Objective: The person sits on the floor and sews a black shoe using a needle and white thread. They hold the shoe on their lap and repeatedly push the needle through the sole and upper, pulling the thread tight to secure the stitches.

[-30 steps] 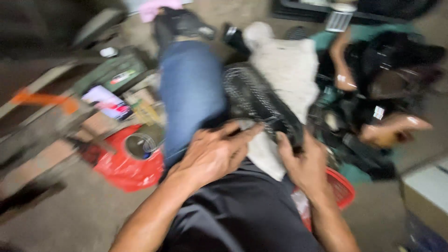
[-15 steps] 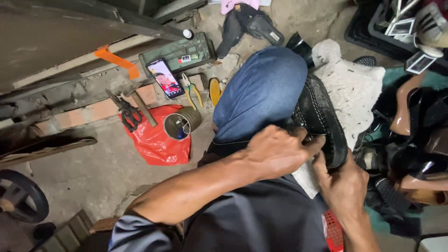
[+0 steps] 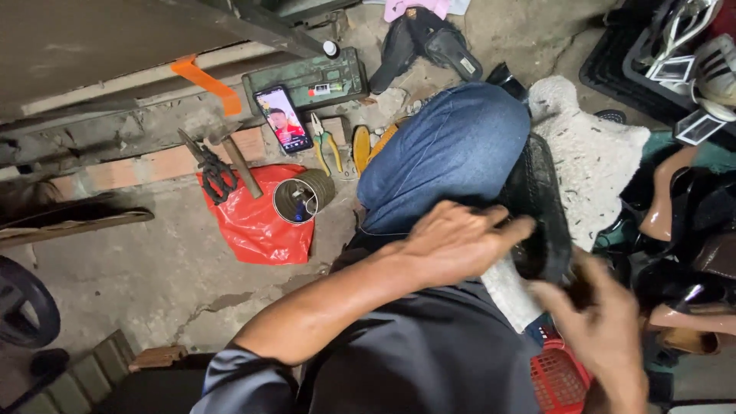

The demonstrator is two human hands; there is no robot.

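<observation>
A black shoe lies sole-up against my knee in blue jeans. My left hand presses on the shoe's near end, fingers spread over its edge and holding it in place. My right hand is blurred, just off the shoe's lower right end. Something small and dark may be in its fingers, but the blur hides whether it grips anything. A white fleecy cloth lies under and beyond the shoe.
On the concrete floor to the left lie a red plastic bag, a tin can, shears, pliers, a lit phone and a green box. Several shoes crowd the right. A red basket sits below.
The view has swung and steadied. My right hand has come off the shoe's end and dropped toward the lower right. My left hand stays on the shoe.
</observation>
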